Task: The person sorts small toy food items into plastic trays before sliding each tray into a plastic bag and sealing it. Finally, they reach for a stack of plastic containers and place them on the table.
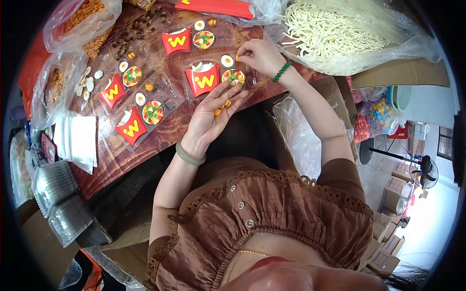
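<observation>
My left hand (205, 119) is palm up with several tiny orange toy burgers (218, 111) lying in it. Between thumb and fingertips, my right hand (262, 57) pinches one small orange piece (237, 57), seemingly a toy burger too. Both hands are at a clear plastic tray (250, 76) that holds a red fries box (202, 79) with a yellow W, a toy fried egg (227, 60) and a toy pizza (233, 76). My left fingertips partly cover the pizza's lower edge.
Other filled trays hold a fries box (176, 41), a second (111, 91) and a third (131, 127). Pale toy fries (335, 34) fill a bag at the right. Loose toy eggs (90, 84), white bags (75, 140) and stacked clear trays (56, 184) are at the left.
</observation>
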`<state>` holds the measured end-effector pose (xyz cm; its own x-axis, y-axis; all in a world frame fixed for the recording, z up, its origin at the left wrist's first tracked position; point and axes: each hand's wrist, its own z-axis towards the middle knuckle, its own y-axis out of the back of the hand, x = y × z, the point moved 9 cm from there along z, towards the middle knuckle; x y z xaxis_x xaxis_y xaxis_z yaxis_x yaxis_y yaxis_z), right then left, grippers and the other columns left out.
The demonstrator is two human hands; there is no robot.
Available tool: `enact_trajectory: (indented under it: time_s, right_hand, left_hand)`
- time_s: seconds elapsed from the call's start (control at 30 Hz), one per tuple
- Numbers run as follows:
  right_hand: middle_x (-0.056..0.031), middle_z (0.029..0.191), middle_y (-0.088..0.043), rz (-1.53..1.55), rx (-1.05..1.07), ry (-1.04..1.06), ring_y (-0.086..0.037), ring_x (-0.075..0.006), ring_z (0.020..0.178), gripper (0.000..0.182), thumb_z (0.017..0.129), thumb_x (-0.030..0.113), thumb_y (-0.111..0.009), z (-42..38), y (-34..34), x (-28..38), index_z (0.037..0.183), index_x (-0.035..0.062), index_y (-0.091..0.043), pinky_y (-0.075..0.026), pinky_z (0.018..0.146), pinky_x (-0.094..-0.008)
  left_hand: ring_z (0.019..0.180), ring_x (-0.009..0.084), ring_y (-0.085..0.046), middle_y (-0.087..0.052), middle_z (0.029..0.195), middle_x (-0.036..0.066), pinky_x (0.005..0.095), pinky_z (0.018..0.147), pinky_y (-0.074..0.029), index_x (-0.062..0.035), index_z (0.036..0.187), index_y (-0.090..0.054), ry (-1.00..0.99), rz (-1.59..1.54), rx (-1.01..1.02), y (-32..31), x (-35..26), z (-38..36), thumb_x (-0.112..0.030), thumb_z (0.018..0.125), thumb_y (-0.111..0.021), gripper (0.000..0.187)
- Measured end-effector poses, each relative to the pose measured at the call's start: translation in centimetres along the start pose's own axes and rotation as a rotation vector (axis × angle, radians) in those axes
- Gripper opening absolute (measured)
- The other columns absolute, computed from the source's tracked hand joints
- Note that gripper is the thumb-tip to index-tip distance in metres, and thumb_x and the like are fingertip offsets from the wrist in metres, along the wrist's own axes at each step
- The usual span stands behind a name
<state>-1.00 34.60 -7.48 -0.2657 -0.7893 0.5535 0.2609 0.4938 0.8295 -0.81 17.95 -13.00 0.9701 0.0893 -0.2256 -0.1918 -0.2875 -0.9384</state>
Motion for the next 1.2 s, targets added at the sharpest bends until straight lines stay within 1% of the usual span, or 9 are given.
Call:
enact_trajectory:
  time_s: [0.17, 0.27, 0.43, 0.77, 0.9, 0.93, 1.0, 1.07, 1.2]
  right_hand:
    - [-0.013, 0.079, -0.063, -0.155, -0.064, 0.201, -0.061, -0.031, 0.078, 0.015, 0.084, 0.018, -0.063, -0.3, -0.5, 0.3, 0.088, 0.0041, -0.067, -0.049, 0.071, -0.0397]
    - [-0.0128, 0.078, -0.062, -0.105, -0.041, 0.224, -0.061, -0.0299, 0.073, 0.016, 0.084, 0.018, -0.063, -0.2, -0.5, 0.3, 0.089, 0.0035, -0.066, -0.049, 0.067, -0.0385]
    - [-0.0018, 0.075, -0.061, 0.189, -0.047, -0.006, -0.05, -0.0067, 0.06, 0.013, 0.082, 0.01, -0.068, 0.1, 0.4, -0.6, 0.089, 0.001, -0.064, -0.041, 0.054, -0.0225]
    - [-0.0064, 0.085, -0.064, 0.388, -0.592, 0.107, -0.058, -0.0134, 0.075, 0.012, 0.08, -0.003, -0.066, -7.2, 5.2, -1.5, 0.091, 0.0003, -0.064, -0.045, 0.069, -0.0242]
    - [-0.0062, 0.086, -0.063, 0.504, -0.644, 0.025, -0.058, -0.0126, 0.079, 0.012, 0.08, -0.005, -0.065, -8.9, 4.1, -4.7, 0.091, -0.0004, -0.063, -0.046, 0.07, -0.0237]
    - [-0.0054, 0.086, -0.062, 0.527, -0.635, 0.0, -0.057, -0.0117, 0.079, 0.011, 0.081, -0.005, -0.064, -9.2, 3.5, -6.0, 0.091, -0.0009, -0.063, -0.046, 0.07, -0.0231]
    - [-0.005, 0.086, -0.062, 0.573, -0.644, -0.06, -0.057, -0.0114, 0.079, 0.01, 0.082, -0.005, -0.063, -9.9, 2.8, -7.8, 0.092, -0.0014, -0.063, -0.046, 0.07, -0.0224]
    - [-0.0045, 0.087, -0.062, 0.583, -0.685, -0.13, -0.056, -0.009, 0.076, 0.011, 0.084, -0.004, -0.061, -10.8, 1.9, -10.1, 0.095, -0.0018, -0.062, -0.045, 0.067, -0.0201]
    - [-0.0053, 0.086, -0.061, 0.727, -0.696, -0.172, -0.054, -0.0059, 0.067, 0.015, 0.086, -0.004, -0.058, -11.2, 1.6, -11.4, 0.1, -0.0008, -0.06, -0.043, 0.058, -0.018]
  left_hand:
    - [0.121, 0.0366, -0.048, -0.048, 0.129, 0.022, 0.0405, 0.1, -0.046, 0.0035, 0.129, -0.039, 0.026, -0.114, 0.013, -0.2, -0.2, 0.1, -0.009, 0.096, -0.045, 0.036]
    - [0.103, 0.0296, -0.061, -0.057, 0.117, 0.018, 0.0276, 0.072, -0.058, -0.0021, 0.119, -0.05, 0.103, -0.185, -0.086, -0.4, -1.2, -0.1, -0.015, 0.097, -0.047, 0.026]
    - [0.066, 0.012, -0.049, -0.06, 0.101, 0.006, 0.0158, 0.047, -0.038, -0.0054, 0.11, -0.052, -0.027, -0.031, -0.149, -1.1, -7.9, -0.2, -0.028, 0.098, -0.047, 0.026]
    - [0.097, 0.0261, -0.053, -0.052, 0.11, 0.017, 0.0338, 0.079, -0.052, 0.0054, 0.119, -0.04, -0.823, -0.037, -0.574, -2.5, -42.7, 1.6, -0.022, 0.095, -0.047, 0.037]
    - [0.101, 0.0164, -0.049, -0.051, 0.111, 0.015, 0.0361, 0.085, -0.048, 0.0048, 0.12, -0.041, -1.088, 1.705, -1.082, -2.2, -58.6, 3.1, -0.025, 0.088, -0.059, 0.047]
    - [0.101, 0.0164, -0.049, -0.051, 0.111, 0.015, 0.0361, 0.085, -0.048, 0.0048, 0.12, -0.041, -1.086, 1.712, -1.075, -4.7, -53.2, 1.5, -0.025, 0.088, -0.059, 0.047]
    - [0.099, 0.0137, -0.05, -0.052, 0.109, 0.01, 0.0366, 0.083, -0.048, 0.0026, 0.116, -0.045, -1.216, 0.249, -0.681, -5.7, -46.0, 0.4, -0.017, 0.085, -0.064, 0.041]
    - [0.09, 0.0127, -0.054, -0.055, 0.099, 0.005, 0.0333, 0.08, -0.048, 0.0, 0.113, -0.049, -1.708, 0.699, -0.837, -7.0, -42.8, -0.7, -0.01, 0.087, -0.061, 0.03]
    - [0.09, 0.0114, -0.061, -0.064, 0.099, 0.005, 0.0222, 0.081, -0.047, 0.0016, 0.105, -0.062, -1.486, 1.407, -0.39, -11.6, -38.6, 7.7, -0.002, 0.09, -0.056, 0.017]
